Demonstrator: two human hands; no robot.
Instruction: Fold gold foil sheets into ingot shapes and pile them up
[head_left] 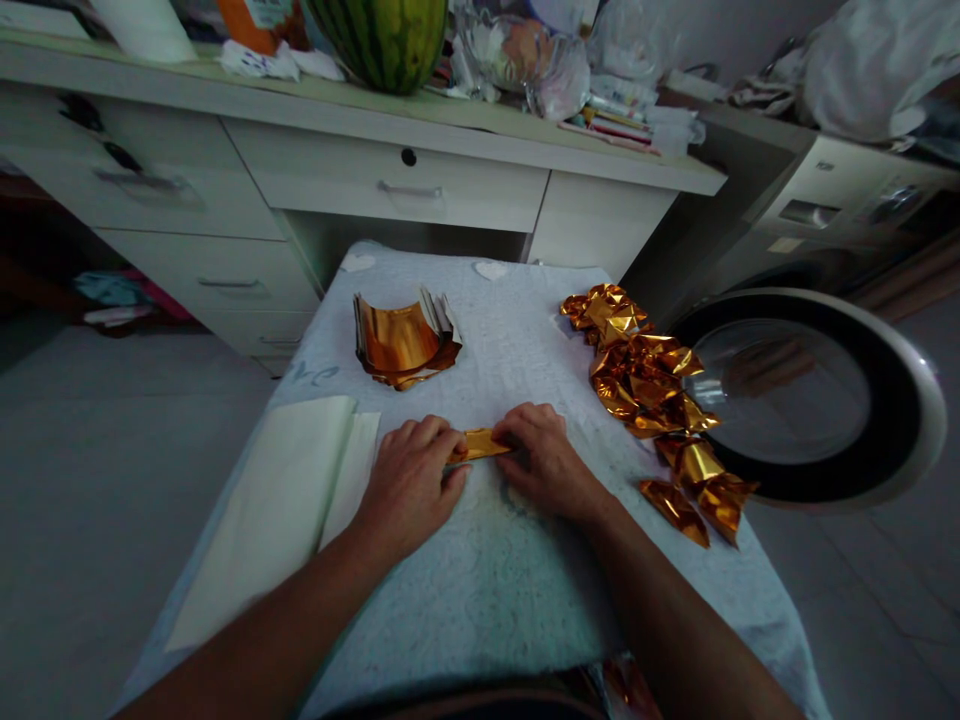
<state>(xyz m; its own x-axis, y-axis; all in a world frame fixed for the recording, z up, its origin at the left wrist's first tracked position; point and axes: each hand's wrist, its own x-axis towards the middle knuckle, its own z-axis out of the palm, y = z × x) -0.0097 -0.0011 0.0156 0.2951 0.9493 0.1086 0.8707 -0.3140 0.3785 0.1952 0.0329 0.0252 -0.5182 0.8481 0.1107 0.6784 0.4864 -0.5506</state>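
The gold strip (482, 443) lies flat and narrow at the centre of the cloth-covered table (517, 570), directly at 12 o'clock from the person. At its 9 o'clock end the left hand (411, 480) is partly closed, thumb and fingertips pinching the foil. At its 3 o'clock end the right hand (544, 455) is curled just as far, its fingers on the other tip; the thumb's exact hold there is hard to make out. Only the middle of the strip shows between them.

At 11 o'clock from the strip rests a curved stack of gold sheets (401, 340), its side edges turned up, touched by neither hand. Folded gold pieces (637, 385) form a loose heap from 2 round to 4 o'clock. Pale paper (270, 490) lies toward 8 o'clock, partly hidden by the left forearm.

The step in hand looks like folding or creasing the strip, judging by the grip at both ends. The next move seems to call for even fingertip pressure, with the two ends level so the thin foil does not twist or tear.
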